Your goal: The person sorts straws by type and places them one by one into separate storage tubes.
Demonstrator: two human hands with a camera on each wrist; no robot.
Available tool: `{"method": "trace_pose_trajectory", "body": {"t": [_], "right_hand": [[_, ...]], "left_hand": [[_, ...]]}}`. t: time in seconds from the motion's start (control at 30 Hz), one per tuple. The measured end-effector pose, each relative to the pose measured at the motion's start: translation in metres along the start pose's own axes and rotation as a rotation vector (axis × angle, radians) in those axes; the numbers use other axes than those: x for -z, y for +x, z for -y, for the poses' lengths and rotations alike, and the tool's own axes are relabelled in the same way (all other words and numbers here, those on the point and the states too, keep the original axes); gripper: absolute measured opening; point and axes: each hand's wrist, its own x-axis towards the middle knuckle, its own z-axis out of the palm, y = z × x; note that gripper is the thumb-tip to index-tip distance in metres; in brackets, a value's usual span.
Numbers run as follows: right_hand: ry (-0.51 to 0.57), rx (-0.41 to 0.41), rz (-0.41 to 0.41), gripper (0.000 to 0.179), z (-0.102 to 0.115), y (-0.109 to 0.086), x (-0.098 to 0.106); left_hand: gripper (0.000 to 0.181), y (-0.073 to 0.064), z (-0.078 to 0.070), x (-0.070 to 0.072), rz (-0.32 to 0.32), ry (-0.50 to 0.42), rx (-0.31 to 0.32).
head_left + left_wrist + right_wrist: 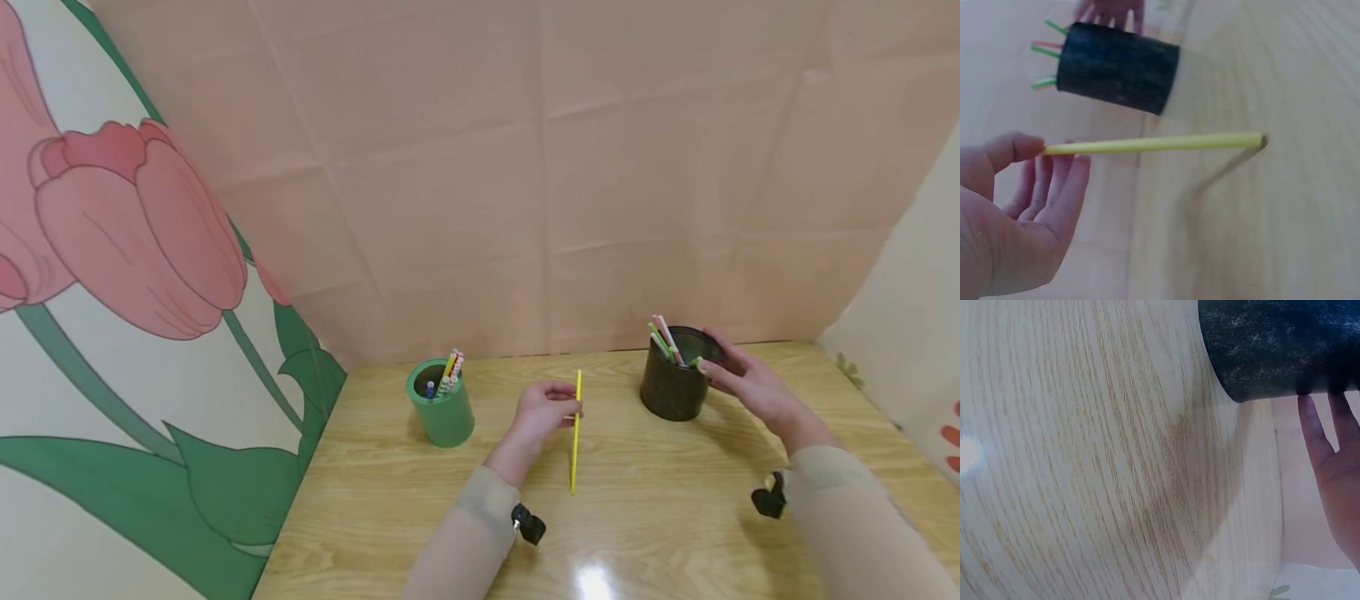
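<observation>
My left hand (542, 408) pinches a slim yellow straw-like stick (576, 450) between thumb and fingers near its upper part. The stick stands nearly upright over the wooden table; in the left wrist view its far end (1235, 141) looks dark. On the right, my right hand (750, 383) grips a round black pen holder (671, 392) at its rim. In the right wrist view fingertips (1307, 409) touch the holder's wall, while the thumb is hidden there. Green, pink and white sticks (663, 337) lean out of the holder's left side.
A green pen holder (448, 423) stands on the left of the wooden table (360, 500), with several yellow, blue and red-white sticks (448, 375) inside. Pink sheeting (450, 208) hangs behind the table. A wall with painted tulips (135, 225) borders the left side.
</observation>
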Motion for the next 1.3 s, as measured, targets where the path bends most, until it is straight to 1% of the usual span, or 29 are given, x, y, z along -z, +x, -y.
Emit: {"method": "trace_pose_trajectory", "body": {"t": [0.2,0.37,0.5,0.63,0.73,0.8,0.9,1.03,1.17,1.3], "right_hand": [[0.010,-0.006,0.004,0.075,0.003,-0.001,-0.002],[-0.003,0.003,0.001,0.075,0.005,-0.001,-0.003],[-0.020,0.001,0.007,0.075,0.004,0.001,-0.004],[-0.035,-0.009,0.004,0.076,0.002,0.001,-0.004],[-0.042,-0.007,-0.002,0.076,0.003,0.000,-0.004],[-0.044,-0.006,-0.004,0.076,0.004,0.000,-0.004],[-0.044,-0.007,-0.008,0.076,0.005,-0.002,-0.004],[-0.028,-0.008,-0.009,0.076,0.005,-0.002,-0.004],[-0.015,-0.003,-0.011,0.076,0.004,-0.003,-0.003],[-0.006,0.003,-0.015,0.075,0.004,-0.003,-0.002]], "left_hand": [[0.027,0.008,-0.024,-0.011,-0.055,-0.098,-0.111],[0.029,0.013,-0.042,-0.023,-0.099,-0.209,-0.234],[0.027,0.015,-0.055,-0.033,-0.102,-0.313,-0.333],[0.024,0.014,-0.067,-0.044,-0.088,-0.371,-0.429],[0.024,0.014,-0.074,-0.052,-0.090,-0.410,-0.483],[0.025,0.015,-0.078,-0.056,-0.095,-0.432,-0.511],[0.026,0.015,-0.083,-0.062,-0.104,-0.477,-0.527],[0.024,0.016,-0.085,-0.069,-0.110,-0.528,-0.542],[0.023,0.021,-0.085,-0.077,-0.120,-0.549,-0.563],[0.024,0.025,-0.084,-0.085,-0.137,-0.549,-0.572]]}}
